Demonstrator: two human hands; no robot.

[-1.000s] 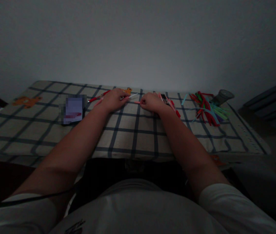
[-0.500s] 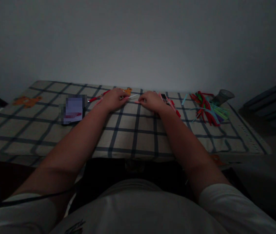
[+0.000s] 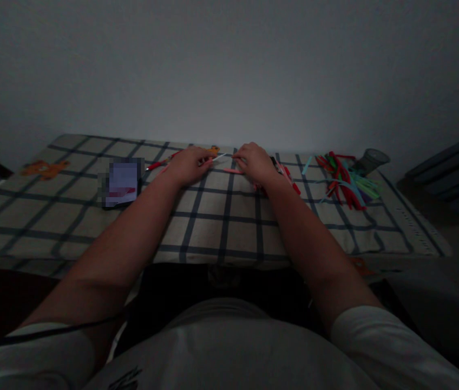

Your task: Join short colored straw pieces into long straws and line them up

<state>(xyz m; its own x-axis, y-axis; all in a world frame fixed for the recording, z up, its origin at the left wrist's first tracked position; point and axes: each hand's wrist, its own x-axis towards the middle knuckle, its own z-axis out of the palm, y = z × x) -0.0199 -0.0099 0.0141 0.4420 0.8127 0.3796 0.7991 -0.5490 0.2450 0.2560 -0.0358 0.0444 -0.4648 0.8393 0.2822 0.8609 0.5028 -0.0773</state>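
While a checked, faintly wrinkled cloth (image 3: 209, 216) covers the table (image 3: 30, 216), a tangled heap of soft-looking red, green and purple strips (image 3: 341, 184) lies at three o'clock, beside a see-through tumbler (image 3: 371, 160); a flat, rectangular screen (image 3: 122, 181) lies near nine. Toward twelve, the right hand (image 3: 254, 162) is now raised, loosely curled; I cannot tell whether it pinches anything. It no longer grips the slim pink strip (image 3: 231, 171), now lying beneath its fingers, so only the left hand (image 3: 191, 165) clearly holds something: a thin, straight white stick (image 3: 220, 157).
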